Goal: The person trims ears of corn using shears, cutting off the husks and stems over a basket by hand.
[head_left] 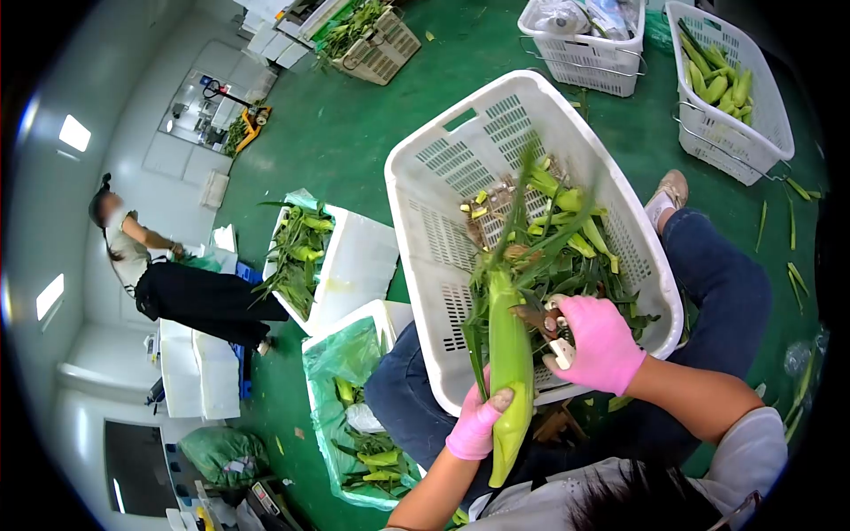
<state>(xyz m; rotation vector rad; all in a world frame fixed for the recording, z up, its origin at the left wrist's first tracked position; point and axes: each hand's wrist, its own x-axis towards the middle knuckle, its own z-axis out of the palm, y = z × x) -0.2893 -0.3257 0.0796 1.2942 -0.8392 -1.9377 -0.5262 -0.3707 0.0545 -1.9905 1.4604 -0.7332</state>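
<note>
My left hand, in a pink glove, is closed around the lower part of an ear of corn in its green husk. Long leaves fan out from the ear's far end. A pink glove also covers my right hand, which grips pruning shears with a rusty brown head and pale handles. Their blades lie against or right beside the corn's upper right side; the exact contact is hidden. Beneath both hands stands a large white plastic basket holding husk leaves and cut stalk pieces.
Foam boxes of corn stand to my left, one lined with green plastic. White crates and a beige crate sit farther off. Another person stands at the left. Loose leaves litter the green floor.
</note>
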